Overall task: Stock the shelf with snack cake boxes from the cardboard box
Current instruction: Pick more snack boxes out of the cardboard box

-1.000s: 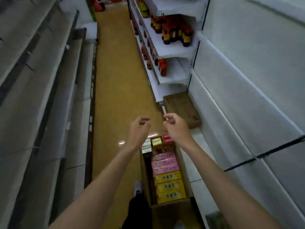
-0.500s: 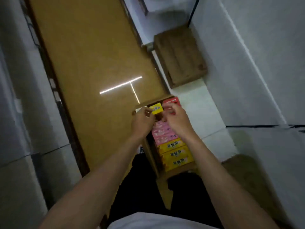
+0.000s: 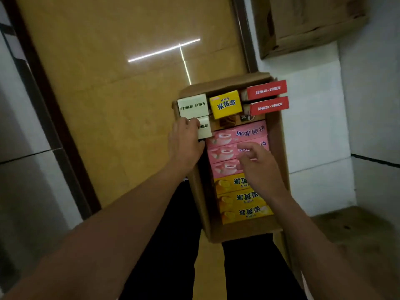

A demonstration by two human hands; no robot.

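An open cardboard box [image 3: 242, 233] stands on the floor in front of my legs, packed with snack cake boxes. At its far end are two white boxes [image 3: 191, 106], an upright yellow box [image 3: 226, 103] and two red boxes [image 3: 267, 98]. Three pink boxes [image 3: 225, 151] fill the middle and three yellow ones [image 3: 242, 198] lie nearest me. My left hand [image 3: 186, 144] grips the near white box [image 3: 205, 129] at the carton's left edge. Above the pink boxes my right hand [image 3: 257, 165] hovers with loosely curled fingers and holds nothing.
A low white shelf [image 3: 313, 126] runs along the right, with a wooden crate [image 3: 307, 29] on it farther off. Grey shelving [image 3: 23, 169] lines the left side. Yellow floor [image 3: 108, 83] stretches ahead between them.
The view has tilted down and closer to the carton. My left hand moved from the upright yellow box to the near white box; my right hand drew back over the pink boxes.
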